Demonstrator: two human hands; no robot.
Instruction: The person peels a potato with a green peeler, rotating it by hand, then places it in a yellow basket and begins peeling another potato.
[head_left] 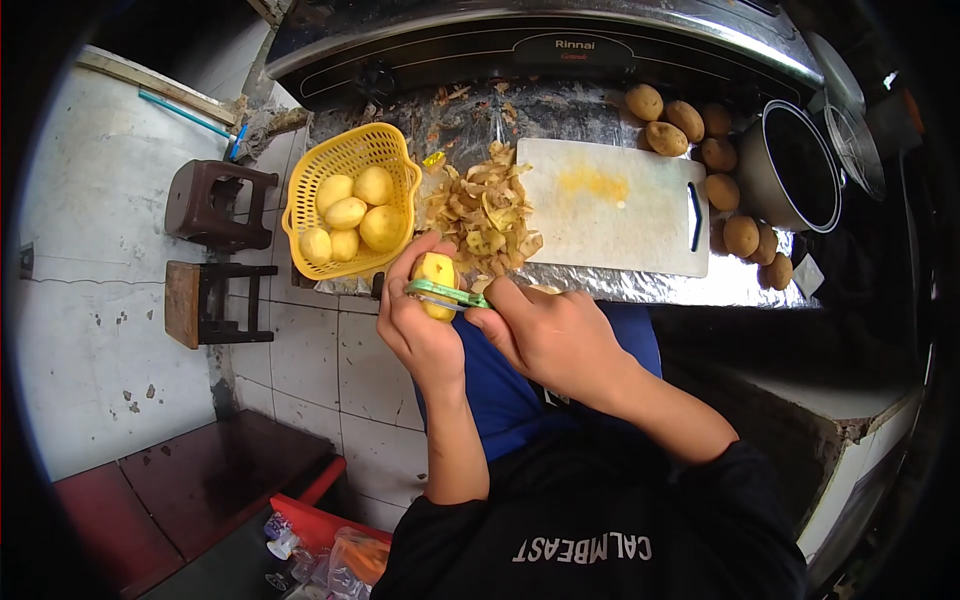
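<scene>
My left hand (pixel 422 330) is wrapped round a mostly peeled yellow potato (pixel 437 270). In my right hand (pixel 548 328) is a green-handled peeler (pixel 452 293), its head lying across the potato. Just beyond my hands, a heap of potato peels (pixel 485 210) covers the foil-lined counter. To the left of the heap stands a yellow plastic basket (pixel 300 190) with several peeled potatoes (pixel 346 213) inside. A white cutting board (pixel 640 235) with a yellow stain lies right of the peels.
Several unpeeled potatoes (pixel 686 120) lie along the right of the board, beside a large metal pot (pixel 775 185). A Rinnai stove (pixel 560 60) borders the counter's back. Two stools (pixel 205 205) stand on the left, and a dark red table (pixel 210 480) at lower left.
</scene>
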